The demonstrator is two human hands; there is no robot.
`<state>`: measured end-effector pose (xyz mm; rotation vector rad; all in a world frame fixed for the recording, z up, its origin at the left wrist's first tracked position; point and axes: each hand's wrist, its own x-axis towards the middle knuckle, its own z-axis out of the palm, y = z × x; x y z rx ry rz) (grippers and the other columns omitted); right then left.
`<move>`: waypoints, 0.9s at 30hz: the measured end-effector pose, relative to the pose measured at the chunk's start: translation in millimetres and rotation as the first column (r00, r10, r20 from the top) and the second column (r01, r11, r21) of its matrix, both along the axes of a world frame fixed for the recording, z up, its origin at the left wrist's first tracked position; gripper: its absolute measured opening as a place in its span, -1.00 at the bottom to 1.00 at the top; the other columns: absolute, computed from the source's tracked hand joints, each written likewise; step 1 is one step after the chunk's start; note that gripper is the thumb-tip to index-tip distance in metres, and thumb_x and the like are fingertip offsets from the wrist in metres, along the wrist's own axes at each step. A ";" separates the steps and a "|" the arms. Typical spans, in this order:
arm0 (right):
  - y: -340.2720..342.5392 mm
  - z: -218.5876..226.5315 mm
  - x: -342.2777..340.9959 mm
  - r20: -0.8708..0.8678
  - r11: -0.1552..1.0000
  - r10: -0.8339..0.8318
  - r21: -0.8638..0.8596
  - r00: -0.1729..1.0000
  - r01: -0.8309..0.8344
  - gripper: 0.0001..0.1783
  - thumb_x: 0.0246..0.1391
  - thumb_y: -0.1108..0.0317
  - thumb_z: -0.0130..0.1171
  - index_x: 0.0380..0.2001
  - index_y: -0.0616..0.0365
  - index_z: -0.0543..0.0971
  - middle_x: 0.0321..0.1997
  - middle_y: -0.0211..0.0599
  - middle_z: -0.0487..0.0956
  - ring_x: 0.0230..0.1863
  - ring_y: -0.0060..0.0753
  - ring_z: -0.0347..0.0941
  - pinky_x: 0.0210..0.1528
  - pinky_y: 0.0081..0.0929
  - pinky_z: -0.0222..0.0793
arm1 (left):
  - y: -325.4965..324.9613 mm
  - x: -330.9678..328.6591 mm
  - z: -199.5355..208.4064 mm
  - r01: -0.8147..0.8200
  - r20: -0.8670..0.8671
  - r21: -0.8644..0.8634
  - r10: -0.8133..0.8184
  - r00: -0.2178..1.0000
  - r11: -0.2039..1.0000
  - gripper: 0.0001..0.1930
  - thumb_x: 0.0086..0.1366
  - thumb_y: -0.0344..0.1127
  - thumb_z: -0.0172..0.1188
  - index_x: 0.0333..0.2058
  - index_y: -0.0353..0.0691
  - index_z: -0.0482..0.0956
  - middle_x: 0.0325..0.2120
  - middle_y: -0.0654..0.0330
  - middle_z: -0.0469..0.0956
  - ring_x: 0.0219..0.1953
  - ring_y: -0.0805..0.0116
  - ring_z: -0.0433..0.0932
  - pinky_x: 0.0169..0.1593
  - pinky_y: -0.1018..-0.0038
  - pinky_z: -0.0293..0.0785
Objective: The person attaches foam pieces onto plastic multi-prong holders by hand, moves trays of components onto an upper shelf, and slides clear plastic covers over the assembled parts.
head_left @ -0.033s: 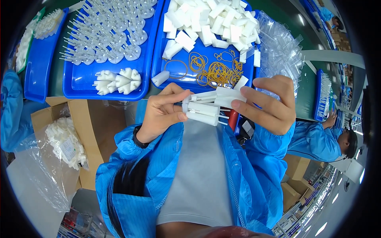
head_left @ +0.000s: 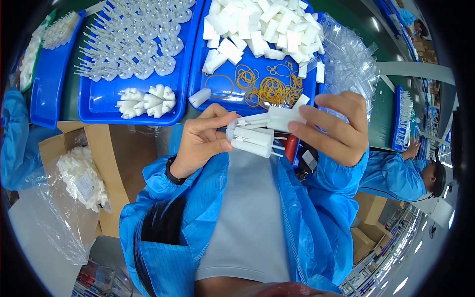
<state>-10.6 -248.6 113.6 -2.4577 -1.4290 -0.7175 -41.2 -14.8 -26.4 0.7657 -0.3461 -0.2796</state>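
My left hand (head_left: 200,138) pinches the round end of a white plastic holder with thin metal pins (head_left: 250,141), lying sideways in front of my chest. White blocks sit among its pins, and several pin ends stick out bare toward the right. In my right hand (head_left: 336,126), thumb and fingers grip a white block (head_left: 284,119) at the holder's upper right. That block meets the upper pins; exactly how far they reach into it is hidden. Another small white piece (head_left: 301,102) shows just above my right fingertips.
A blue tray (head_left: 195,74) holds loose white blocks (head_left: 262,29) and yellow rubber bands (head_left: 274,91). Left of it, another blue tray (head_left: 99,111) carries pinned holders and finished-looking white clusters (head_left: 146,101). Clear plastic pieces (head_left: 349,59) lie right. A cardboard box (head_left: 106,163) stands lower left; a co-worker (head_left: 401,173) sits right.
Almost nothing differs. The white block and my right fingers have shifted very slightly up and left against the holder; my left hand stays where it was.
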 end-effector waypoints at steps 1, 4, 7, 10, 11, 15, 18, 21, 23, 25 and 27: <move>-1.2 -2.7 1.0 0.005 0.999 -0.015 -0.043 1.000 0.016 -0.63 -0.48 0.30 0.32 -0.39 -0.02 0.64 -0.32 -0.36 0.54 -0.27 -0.31 0.42 -0.38 -0.39 0.30 | 0.7 -1.2 -0.8 0.013 -0.011 -0.011 -0.013 1.000 1.000 -0.53 0.02 -0.63 0.22 -0.02 -0.37 0.41 -0.16 0.07 0.34 -0.09 0.32 0.43 -0.05 0.43 0.53; -3.4 -7.8 -0.1 -0.051 1.000 0.006 -0.023 0.999 -0.007 -0.62 -0.45 0.32 0.31 -0.37 -0.01 0.64 -0.32 -0.37 0.55 -0.27 -0.32 0.43 -0.37 -0.39 0.30 | -0.2 -0.2 -0.6 0.026 -0.023 0.005 -0.025 0.999 1.000 -0.53 0.01 -0.65 0.21 -0.02 -0.37 0.42 -0.16 0.07 0.33 -0.10 0.33 0.43 -0.06 0.45 0.53; 3.3 -7.3 0.0 -0.168 0.998 0.031 0.062 0.985 -0.021 -0.64 -0.43 0.33 0.27 -0.37 0.01 0.63 -0.34 -0.39 0.54 -0.28 -0.35 0.43 -0.33 -0.42 0.29 | -1.4 -0.7 4.3 0.012 0.014 0.048 -0.013 1.000 0.999 -0.52 -0.01 -0.65 0.23 -0.04 -0.37 0.43 -0.16 0.08 0.32 -0.12 0.34 0.43 -0.08 0.48 0.54; 11.3 -15.6 2.1 -0.285 0.993 0.032 0.116 0.958 0.002 -0.65 -0.43 0.35 0.21 -0.38 0.05 0.63 -0.36 -0.41 0.53 -0.30 -0.37 0.43 -0.31 -0.46 0.28 | -3.4 -1.4 6.6 0.053 -0.025 0.042 -0.052 0.998 0.998 -0.52 -0.03 -0.65 0.25 -0.05 -0.38 0.44 -0.17 0.09 0.32 -0.12 0.34 0.44 -0.09 0.49 0.55; 12.8 -20.7 2.5 -0.344 0.988 0.050 0.152 0.938 0.003 -0.65 -0.43 0.36 0.20 -0.38 0.06 0.64 -0.37 -0.40 0.53 -0.30 -0.37 0.43 -0.32 -0.46 0.29 | -4.5 -0.9 5.7 0.054 -0.025 0.042 -0.053 0.998 0.998 -0.52 -0.03 -0.65 0.25 -0.05 -0.38 0.44 -0.17 0.09 0.32 -0.12 0.34 0.44 -0.09 0.49 0.55; 18.1 -33.5 1.7 -0.368 0.981 0.058 0.195 0.928 0.017 -0.65 -0.41 0.39 0.21 -0.36 0.08 0.64 -0.38 -0.38 0.54 -0.32 -0.36 0.44 -0.33 -0.47 0.30 | -3.5 1.4 3.7 0.034 -0.001 0.027 -0.034 0.999 0.999 -0.53 -0.04 -0.64 0.27 -0.07 -0.40 0.45 -0.17 0.10 0.33 -0.12 0.33 0.45 -0.09 0.46 0.55; 16.6 -36.1 5.7 -0.406 0.976 0.060 0.215 0.912 0.031 -0.68 -0.35 0.41 0.24 -0.35 0.10 0.63 -0.38 -0.36 0.55 -0.33 -0.35 0.45 -0.33 -0.48 0.31 | -5.3 3.8 5.9 0.003 0.003 0.061 -0.004 1.000 0.998 -0.53 -0.04 -0.64 0.27 -0.08 -0.41 0.45 -0.16 0.09 0.33 -0.12 0.32 0.44 -0.09 0.45 0.55; 16.4 -33.1 8.5 -0.445 0.958 0.059 0.277 0.894 0.075 -0.71 -0.28 0.40 0.27 -0.34 0.13 0.63 -0.37 -0.34 0.56 -0.34 -0.34 0.46 -0.35 -0.47 0.32 | -6.4 7.7 10.7 -0.021 0.012 0.078 0.020 1.000 0.997 -0.54 -0.04 -0.63 0.27 -0.08 -0.42 0.45 -0.16 0.08 0.32 -0.11 0.31 0.43 -0.09 0.44 0.54; 16.2 -24.6 7.2 -0.530 0.960 0.058 0.263 0.846 0.099 -0.72 -0.21 0.35 0.26 -0.32 0.13 0.62 -0.32 -0.30 0.56 -0.29 -0.30 0.46 -0.28 -0.42 0.33 | -4.9 6.8 16.0 -0.022 0.037 0.083 0.019 0.999 0.996 -0.54 -0.03 -0.62 0.27 -0.08 -0.43 0.44 -0.15 0.07 0.32 -0.10 0.29 0.43 -0.08 0.43 0.53; 14.7 -16.4 9.2 -0.516 0.965 0.047 0.245 0.855 0.095 -0.72 -0.19 0.33 0.25 -0.31 0.12 0.62 -0.29 -0.29 0.55 -0.25 -0.28 0.45 -0.23 -0.39 0.31 | -1.5 5.9 15.0 -0.054 0.044 0.187 0.047 0.998 0.981 -0.56 -0.02 -0.60 0.27 -0.09 -0.43 0.44 -0.15 0.06 0.32 -0.07 0.26 0.41 -0.07 0.41 0.50; 10.1 -13.5 11.0 -0.542 0.963 0.086 0.261 0.836 0.070 -0.69 -0.17 0.23 0.25 -0.29 0.07 0.61 -0.22 -0.26 0.51 -0.16 -0.25 0.41 -0.12 -0.33 0.26 | 0.8 5.0 11.5 -0.091 0.034 0.174 0.086 0.996 0.980 -0.58 0.00 -0.59 0.26 -0.10 -0.42 0.42 -0.14 0.07 0.31 -0.03 0.23 0.39 -0.05 0.42 0.48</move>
